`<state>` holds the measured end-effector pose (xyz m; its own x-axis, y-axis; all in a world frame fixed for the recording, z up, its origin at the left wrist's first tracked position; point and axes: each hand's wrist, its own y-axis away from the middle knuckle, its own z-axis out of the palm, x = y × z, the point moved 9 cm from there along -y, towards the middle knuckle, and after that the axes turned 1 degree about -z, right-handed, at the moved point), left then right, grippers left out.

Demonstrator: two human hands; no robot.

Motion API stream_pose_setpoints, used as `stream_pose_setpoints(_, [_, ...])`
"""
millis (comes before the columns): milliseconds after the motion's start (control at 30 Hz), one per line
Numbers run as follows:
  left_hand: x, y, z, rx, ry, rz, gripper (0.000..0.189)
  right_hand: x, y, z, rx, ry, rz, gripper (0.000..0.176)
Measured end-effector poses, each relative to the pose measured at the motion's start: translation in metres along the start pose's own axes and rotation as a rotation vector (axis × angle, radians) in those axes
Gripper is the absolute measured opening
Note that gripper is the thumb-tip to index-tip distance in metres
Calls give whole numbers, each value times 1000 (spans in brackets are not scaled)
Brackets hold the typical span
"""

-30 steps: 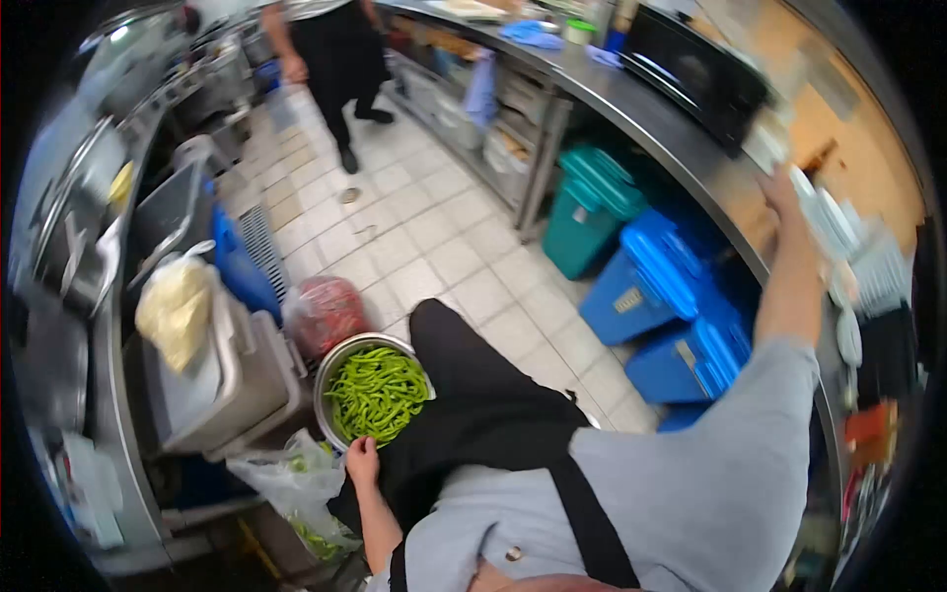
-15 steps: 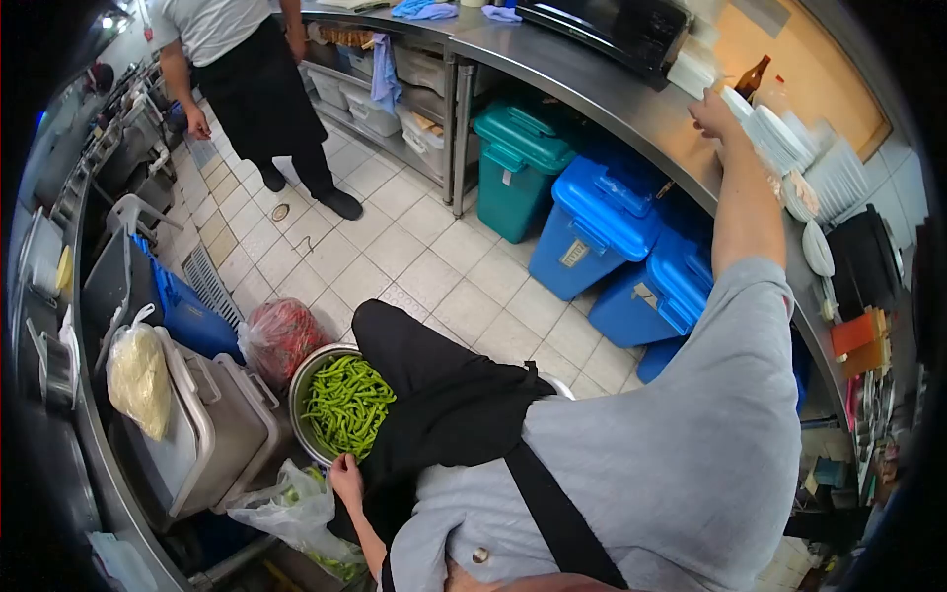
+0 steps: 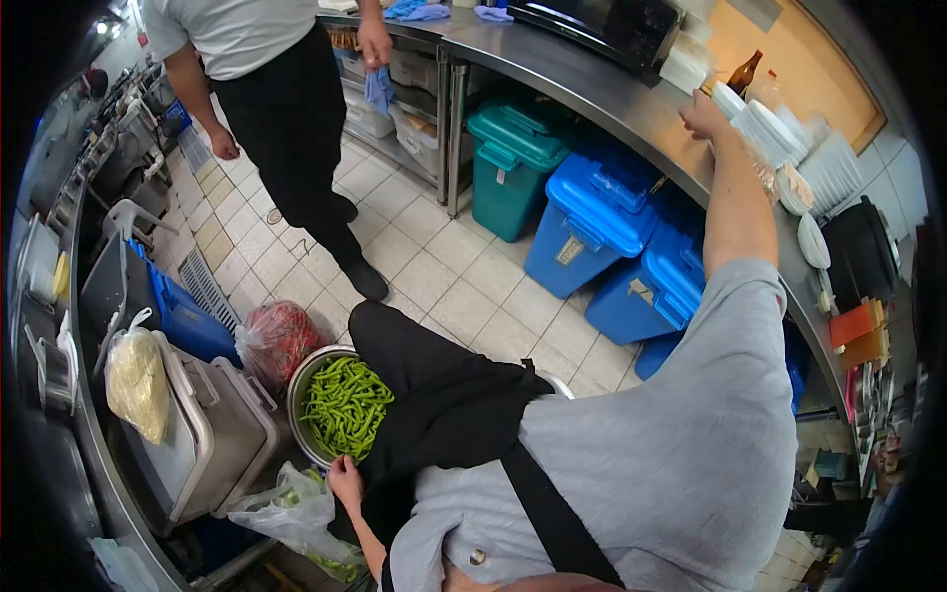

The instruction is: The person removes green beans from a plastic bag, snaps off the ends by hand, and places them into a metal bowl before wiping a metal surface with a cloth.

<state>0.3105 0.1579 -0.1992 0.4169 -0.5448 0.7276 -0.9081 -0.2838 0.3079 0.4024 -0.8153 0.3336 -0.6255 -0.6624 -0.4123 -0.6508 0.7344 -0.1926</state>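
Observation:
A round metal bowl (image 3: 294,414) full of green chili peppers (image 3: 345,403) stands beside my black-clad leg. My left hand (image 3: 345,481) is at its near rim, fingers closed on the edge. Just below that hand is a clear plastic bag (image 3: 286,508) with some green peppers showing in it. My right arm is stretched out over the steel counter. At its end my right hand (image 3: 702,116) is curled closed near the stacked white plates (image 3: 769,133) and a brown bottle (image 3: 746,72); whatever lies in its fingers is hidden.
A bag of red peppers (image 3: 279,340) sits beyond the bowl. Grey bins (image 3: 222,424) carry a bag of pale food (image 3: 140,380). Lidded green (image 3: 516,168) and blue bins (image 3: 592,222) line the counter (image 3: 562,74). A co-worker (image 3: 281,128) stands on the tiled floor.
The co-worker has stepped closer, toward the lower right. My right hand has shifted slightly at the counter, while my left hand stays at the bowl.

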Motion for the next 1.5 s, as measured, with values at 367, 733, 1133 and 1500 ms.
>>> stream_pose_setpoints(367, [-24, -10, 5, -2, 18, 0, 33, 24, -25, -2, 85, 47, -98, 73])
stream_pose_setpoints(733, [-51, -21, 11, 13, 47, -2, 33, 30, -8, -6, 92, 53, -66, 62])
stream_pose_setpoints(1133, [-44, -17, 8, 12, 31, 15, 32, 35, 0, 3, 69, 28, -49, 68])
stream_pose_setpoints(1500, [-19, -8, 5, -22, -30, 6, 33, 56, -18, -5, 283, 205, -146, 62])
